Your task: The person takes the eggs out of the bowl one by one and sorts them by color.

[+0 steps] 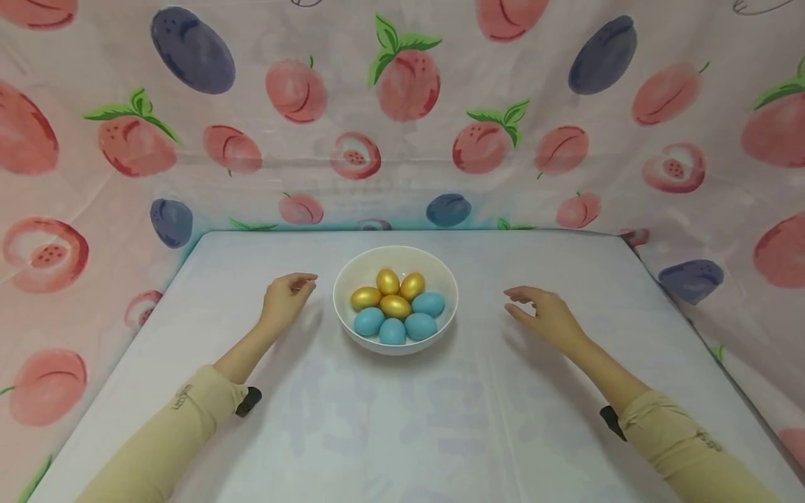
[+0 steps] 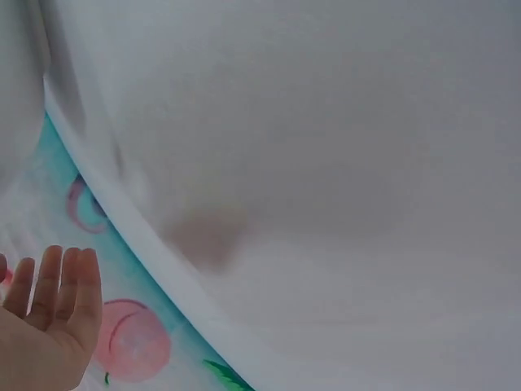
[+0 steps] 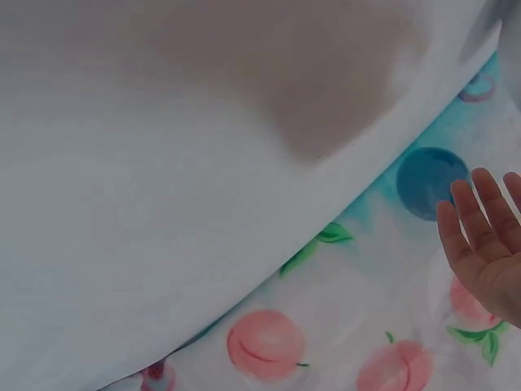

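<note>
A white bowl point(image 1: 342, 307) stands in the middle of the table, holding several gold eggs point(image 1: 395, 307) and several light blue eggs point(image 1: 421, 326). The gold ones lie mostly toward the back, the blue ones toward the front and right. To the bowl's left, my left hand point(image 1: 286, 299) hovers over the tabletop with relaxed fingers and nothing in its grasp. My right hand point(image 1: 546, 316) is held to the right of the bowl, its thumb and fingers apart, also without anything in it. Neither hand touches the bowl. In both wrist views the fingers extend loosely; the bowl is out of sight there.
A white cloth covers the table point(image 1: 402, 433). Behind it and along both sides hangs a fruit-print curtain point(image 1: 352, 91). Dark wrist devices point(image 1: 249, 402) show below both sleeves. Cloth fills most of each wrist view.
</note>
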The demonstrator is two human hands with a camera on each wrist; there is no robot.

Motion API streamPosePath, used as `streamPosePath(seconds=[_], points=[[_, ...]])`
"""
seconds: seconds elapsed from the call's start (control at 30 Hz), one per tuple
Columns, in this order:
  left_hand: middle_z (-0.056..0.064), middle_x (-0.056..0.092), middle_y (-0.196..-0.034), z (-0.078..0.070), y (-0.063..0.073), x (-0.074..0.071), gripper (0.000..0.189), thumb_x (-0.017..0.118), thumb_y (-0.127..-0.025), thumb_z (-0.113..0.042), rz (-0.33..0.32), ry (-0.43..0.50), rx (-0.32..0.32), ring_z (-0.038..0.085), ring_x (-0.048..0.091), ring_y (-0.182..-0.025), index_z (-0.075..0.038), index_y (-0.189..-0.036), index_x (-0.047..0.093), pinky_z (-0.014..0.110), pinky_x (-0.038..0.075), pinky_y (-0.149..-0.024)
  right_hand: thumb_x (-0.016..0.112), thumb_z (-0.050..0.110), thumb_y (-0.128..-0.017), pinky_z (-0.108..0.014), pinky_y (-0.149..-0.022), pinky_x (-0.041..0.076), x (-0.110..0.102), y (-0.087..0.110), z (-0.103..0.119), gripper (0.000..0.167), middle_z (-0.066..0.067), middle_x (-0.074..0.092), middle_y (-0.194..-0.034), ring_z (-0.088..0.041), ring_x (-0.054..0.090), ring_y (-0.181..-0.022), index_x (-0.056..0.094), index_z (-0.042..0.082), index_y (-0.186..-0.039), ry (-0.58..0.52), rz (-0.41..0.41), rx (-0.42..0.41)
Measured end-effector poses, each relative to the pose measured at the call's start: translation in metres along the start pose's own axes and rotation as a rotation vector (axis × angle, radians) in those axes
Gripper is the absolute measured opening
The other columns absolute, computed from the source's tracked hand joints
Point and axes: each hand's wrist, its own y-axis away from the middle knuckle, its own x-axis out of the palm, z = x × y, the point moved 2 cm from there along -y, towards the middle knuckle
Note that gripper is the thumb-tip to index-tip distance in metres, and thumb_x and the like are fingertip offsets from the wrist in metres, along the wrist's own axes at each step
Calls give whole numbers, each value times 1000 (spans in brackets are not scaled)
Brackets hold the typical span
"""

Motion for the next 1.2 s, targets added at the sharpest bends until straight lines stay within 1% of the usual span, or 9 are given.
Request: streamPosePath(seconds=[0.1, 0.17, 0.23, 0.33, 0.47, 0.63, 0.77, 0.97, 1.2], points=[[28, 64, -109, -4, -2, 4, 31, 50, -95, -11, 49, 86, -72, 39, 66, -96, 7, -119, 60, 35, 61, -74, 63, 16, -90, -54, -87, 53, 5, -3, 8, 31, -20, 68, -109, -36, 62, -102, 62, -1, -116, -9, -1, -16], [30, 62, -114, -6, -3, 7, 34, 49, -96, -12, 84, 160, -137, 39, 65, -98, 7, -123, 56, 26, 61, -69, 64, 16, -90, -54, -88, 53, 7, -6, 13, 31, -20, 68, -109, -35, 62, -102, 63, 0, -116, -17, 1, -22], [30, 59, -120, -7, -4, 10, 37, 48, -97, -14, 111, 230, -207, 39, 63, -102, 6, -128, 53, 22, 60, -69, 64, 16, -89, -54, -88, 53, 9, -9, 19, 31, -19, 68, -108, -35, 62, -102, 63, 1, -116, -27, -1, -32], [28, 55, -126, -9, -6, 14, 39, 46, -98, -15, 134, 302, -277, 39, 60, -106, 4, -132, 50, 24, 60, -72, 64, 17, -89, -53, -88, 53, 10, -13, 27, 31, -18, 69, -108, -34, 62, -102, 63, 1, -116, -36, 0, -50], [25, 52, -133, -13, -7, 18, 42, 44, -99, -19, 157, 343, -340, 37, 58, -110, 3, -134, 47, 30, 60, -79, 65, 16, -89, -52, -89, 53, 11, -17, 38, 32, -17, 68, -110, -34, 62, -103, 62, 1, -117, -51, 7, -69], [25, 50, -135, -20, -9, 24, 46, 44, -100, -25, 190, 437, -416, 31, 59, -109, 2, -137, 44, 32, 59, -81, 64, 17, -90, -52, -92, 52, 12, -20, 50, 34, -17, 67, -115, -33, 60, -106, 61, 2, -120, -63, 28, -53], [23, 49, -137, -26, -11, 26, 47, 45, -100, -26, 221, 476, -442, 25, 61, -103, 1, -138, 43, 31, 59, -81, 64, 17, -90, -51, -93, 52, 12, -24, 61, 35, -16, 67, -115, -33, 60, -107, 61, 2, -121, -69, 46, -52], [20, 50, -137, -31, -12, 20, 44, 46, -99, -24, 235, 430, -452, 14, 62, -89, -1, -137, 46, 34, 58, -83, 64, 18, -90, -50, -95, 52, 13, -32, 76, 36, -13, 65, -119, -31, 59, -108, 61, 4, -122, -75, 79, -77], [23, 54, -131, -29, -16, 22, 43, 55, -95, -17, 246, 447, -447, 3, 61, -71, 2, -132, 51, 28, 61, -73, 66, 14, -88, -46, -91, 54, 11, -41, 95, 35, -12, 64, -121, -29, 59, -106, 61, 5, -121, -61, 102, -133]])
